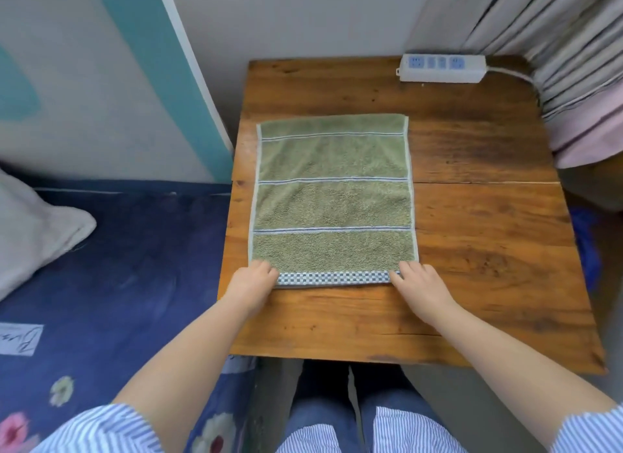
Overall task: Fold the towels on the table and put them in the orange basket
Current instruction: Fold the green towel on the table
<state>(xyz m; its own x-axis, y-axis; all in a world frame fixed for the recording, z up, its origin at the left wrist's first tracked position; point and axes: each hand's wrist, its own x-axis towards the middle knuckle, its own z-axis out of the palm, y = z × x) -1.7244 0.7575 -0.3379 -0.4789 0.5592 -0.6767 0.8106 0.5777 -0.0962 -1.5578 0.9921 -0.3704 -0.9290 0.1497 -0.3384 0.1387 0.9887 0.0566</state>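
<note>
Folding stage: head view, the green towel [333, 199] lies flat on the wooden table [472, 250], seemingly not yet folded over; my reading is that the fold is only starting.
Left hand: the left hand [253, 280] sits on the towel's near left corner, fingers curled at the edge; whether it pinches the cloth or just presses it, I cannot tell.
Right hand: the right hand [418, 284] covers the towel's near right corner, by the checked border, fingers bent onto the cloth; pinch or press is unclear.
Towel position: left of the table's middle, long side running away from the person.
Beyond the towel: a power strip [441, 68] lies at the table's far edge, well apart.
Basket: no orange basket in view.
Remaining: folding, then placing in the basket.
</note>
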